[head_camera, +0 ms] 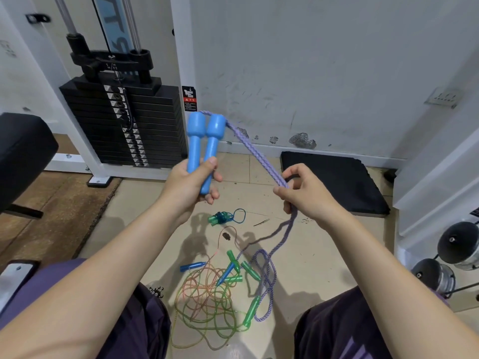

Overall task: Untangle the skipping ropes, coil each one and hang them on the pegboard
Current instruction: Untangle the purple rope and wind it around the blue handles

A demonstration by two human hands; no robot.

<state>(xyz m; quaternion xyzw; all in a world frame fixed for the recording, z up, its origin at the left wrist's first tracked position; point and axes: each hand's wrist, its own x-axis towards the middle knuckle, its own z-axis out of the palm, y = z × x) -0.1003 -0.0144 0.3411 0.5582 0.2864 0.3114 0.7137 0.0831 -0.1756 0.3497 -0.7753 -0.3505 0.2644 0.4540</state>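
1. Head view: the left hand [190, 181] has its fingers curled round two light blue plastic skipping-rope handles [204, 141], held side by side and upright with their thick ends on top; the lower tip of one handle pokes out below the palm, the other is hidden in the grip.
2. A lilac braided rope [255, 154] leaves the tops of the handles as a doubled strand and slopes down to the right hand [308, 193], whose thumb and forefinger pinch it; the other fingers are curled, and how they lie on the rope is hidden behind the hand.
3. Below the right hand the lilac rope hangs to the tiled floor [311, 255] and ends in loops between the person's knees.
4. There it lies beside a tangle of thin green and orange translucent cords [204, 304] with several green plastic handles [250, 270] and two darker blue handles [193, 266]; which handle belongs to which cord cannot be made out.
5. Farther off on the floor lies a small bundled rope with green handles and a blue loop [225, 217].
6. A black weight stack [121, 125] stands at left against the white wall, a black foam mat [334, 182] lies at right, and chrome dumbbells [451, 257] are cut off by the right edge.
7. No pegboard is in sight.
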